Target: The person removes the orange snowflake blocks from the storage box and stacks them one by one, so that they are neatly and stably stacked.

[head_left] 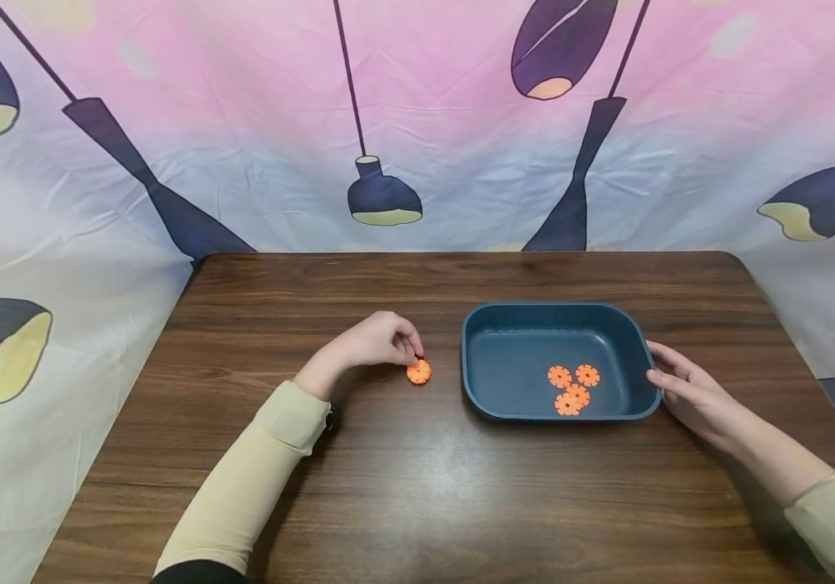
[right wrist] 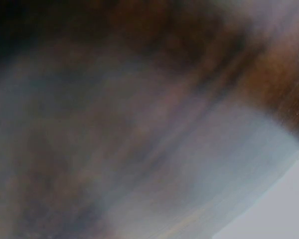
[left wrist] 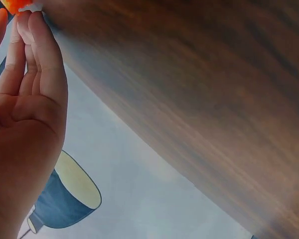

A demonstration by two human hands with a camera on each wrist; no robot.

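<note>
My left hand (head_left: 381,339) is left of the tray and pinches an orange notched disc (head_left: 419,371) with a small centre hole, low over the table. In the left wrist view, an orange piece (left wrist: 16,5) shows at the fingertips, cut off by the top edge. Several similar orange discs (head_left: 588,375) lie inside a dark blue rectangular tray (head_left: 505,369), grouped toward its right side, some overlapping. At the tray's right end, my right hand (head_left: 691,393) holds the rim, thumb on top and fingers along the outer wall. The right wrist view is blurred and shows no hand.
Tray and hands are on a brown wood-grain table (head_left: 417,503) with rounded far corners. Behind its far edge hangs a cloth backdrop (head_left: 264,162) printed with dark lamps, which also covers both sides.
</note>
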